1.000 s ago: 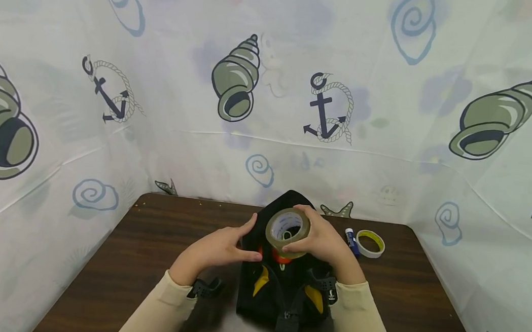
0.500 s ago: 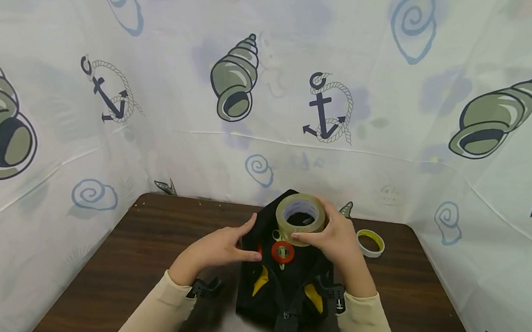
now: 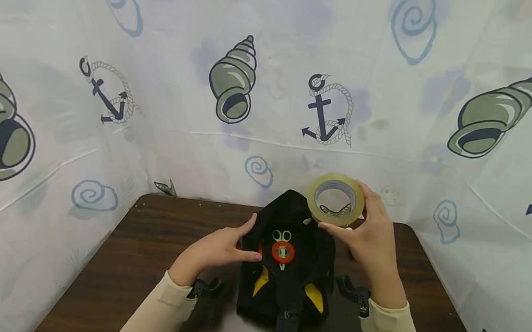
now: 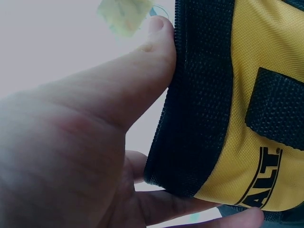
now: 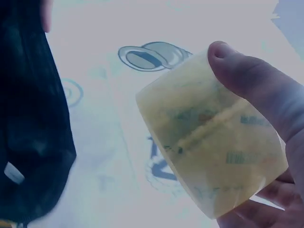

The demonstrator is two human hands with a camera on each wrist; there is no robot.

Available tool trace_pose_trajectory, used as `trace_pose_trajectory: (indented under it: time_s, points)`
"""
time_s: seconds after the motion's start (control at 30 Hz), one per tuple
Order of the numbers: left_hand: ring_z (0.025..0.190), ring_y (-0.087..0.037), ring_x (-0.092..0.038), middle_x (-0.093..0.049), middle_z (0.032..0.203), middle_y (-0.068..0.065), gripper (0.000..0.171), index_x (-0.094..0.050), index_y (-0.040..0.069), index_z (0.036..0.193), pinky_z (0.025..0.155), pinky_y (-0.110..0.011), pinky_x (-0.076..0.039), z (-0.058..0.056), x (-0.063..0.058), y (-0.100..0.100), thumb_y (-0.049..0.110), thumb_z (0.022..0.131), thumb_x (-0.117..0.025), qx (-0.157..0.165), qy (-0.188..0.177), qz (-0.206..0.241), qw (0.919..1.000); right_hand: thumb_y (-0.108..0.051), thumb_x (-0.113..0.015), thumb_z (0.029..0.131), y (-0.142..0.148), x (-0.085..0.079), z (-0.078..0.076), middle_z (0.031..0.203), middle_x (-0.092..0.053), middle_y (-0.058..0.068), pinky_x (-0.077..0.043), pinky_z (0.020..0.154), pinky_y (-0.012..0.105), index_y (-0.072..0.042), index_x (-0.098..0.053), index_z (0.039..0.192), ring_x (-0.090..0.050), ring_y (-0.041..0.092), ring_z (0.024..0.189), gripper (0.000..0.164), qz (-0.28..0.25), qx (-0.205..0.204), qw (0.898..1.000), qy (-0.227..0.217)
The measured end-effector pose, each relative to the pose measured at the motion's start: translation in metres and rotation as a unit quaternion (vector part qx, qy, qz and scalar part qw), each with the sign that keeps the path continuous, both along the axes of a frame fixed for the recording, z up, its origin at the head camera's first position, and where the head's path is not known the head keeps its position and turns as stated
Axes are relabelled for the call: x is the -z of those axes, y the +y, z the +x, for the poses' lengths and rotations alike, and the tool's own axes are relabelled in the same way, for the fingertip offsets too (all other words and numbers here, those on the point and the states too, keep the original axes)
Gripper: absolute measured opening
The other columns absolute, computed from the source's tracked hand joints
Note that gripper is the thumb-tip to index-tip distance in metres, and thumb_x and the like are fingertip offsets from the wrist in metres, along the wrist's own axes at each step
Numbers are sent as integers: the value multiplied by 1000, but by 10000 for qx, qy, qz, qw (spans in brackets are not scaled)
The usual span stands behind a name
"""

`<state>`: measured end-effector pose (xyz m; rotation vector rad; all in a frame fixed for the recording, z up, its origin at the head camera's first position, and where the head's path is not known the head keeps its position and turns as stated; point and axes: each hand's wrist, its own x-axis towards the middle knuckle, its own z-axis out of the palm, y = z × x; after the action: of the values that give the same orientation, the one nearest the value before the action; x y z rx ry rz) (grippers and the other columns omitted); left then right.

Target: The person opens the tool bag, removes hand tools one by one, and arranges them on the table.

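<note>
A black and yellow tool bag (image 3: 327, 251) lies with its mouth open; inside show green-handled scissors (image 3: 282, 266) and a red ring-shaped roll (image 3: 290, 254). My left hand (image 3: 215, 246) holds the bag's left rim. In the left wrist view its thumb lies along the zipper edge (image 4: 176, 109), while the fingers reach under the yellow side (image 4: 218, 156). My right hand (image 3: 373, 238) grips a wide roll of clear packing tape (image 3: 318, 215), raised at the bag's far right. The right wrist view shows the thumb across the roll's outer face (image 5: 209, 133).
The dark wooden table (image 3: 150, 260) runs under the bag. A patterned white sheet (image 3: 179, 155) hangs behind and at both sides. A small white patch (image 3: 307, 221) shows at the bag's upper right edge.
My right hand has lifted the packing tape roll up and right, away from the bag's opening, uncovering the scissors and red roll. It now hides the glue stick and white tape roll. My left hand stays put.
</note>
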<state>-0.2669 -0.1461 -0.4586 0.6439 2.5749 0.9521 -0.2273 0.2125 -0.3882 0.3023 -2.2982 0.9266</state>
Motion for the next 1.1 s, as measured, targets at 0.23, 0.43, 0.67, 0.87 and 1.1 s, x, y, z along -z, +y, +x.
trace_pose_trajectory:
  time_s: [0.23, 0.43, 0.67, 0.87, 1.1]
  points:
    - [96, -5, -71, -76, 111, 6, 114, -5, 36, 176, 104, -50, -58, -1, -2, 2, 71, 93, -75, 39, 95, 0, 9999, -29, -109, 65, 31, 3, 19, 155, -57, 17, -50, 90, 28, -18, -41, 169, -62, 34, 120, 125, 8, 499, 9987, -41]
    - [94, -5, -70, -75, 106, 6, 114, -4, 37, 176, 104, -50, -58, -1, 1, -1, 71, 93, -75, 2, 138, -74, 9999, -27, -108, 69, 63, 11, 16, 154, -55, 25, -50, 97, 68, -13, -34, 171, -58, 47, 131, 127, -118, 651, 9968, -441]
    - [93, -6, -69, -74, 103, 6, 116, -5, 36, 177, 106, -52, -57, 2, 7, -7, 72, 92, -76, 92, 86, -103, 9999, -25, -107, 70, 95, 29, 10, 155, -53, 27, -30, 119, 72, -10, -40, 168, -44, 48, 144, 120, -959, 1361, 9841, -622]
    - [99, -7, -71, -77, 120, 2, 115, -7, 36, 177, 109, -51, -56, 6, 10, -13, 71, 92, -76, 194, 35, -58, 9998, -38, -105, 72, 113, 55, 11, 162, -55, 13, -33, 106, 58, -21, -46, 167, -31, 29, 137, 112, -1548, 2290, 9560, -978]
    - [103, -6, -73, -76, 134, 2, 116, -7, 35, 177, 113, -52, -55, 11, 12, -17, 73, 91, -75, 260, 90, 5, 9996, -38, -102, 77, 138, 88, 8, 166, -50, 14, -37, 126, 55, -19, -40, 170, -47, 35, 151, 113, -2018, 2385, 9435, -1100]
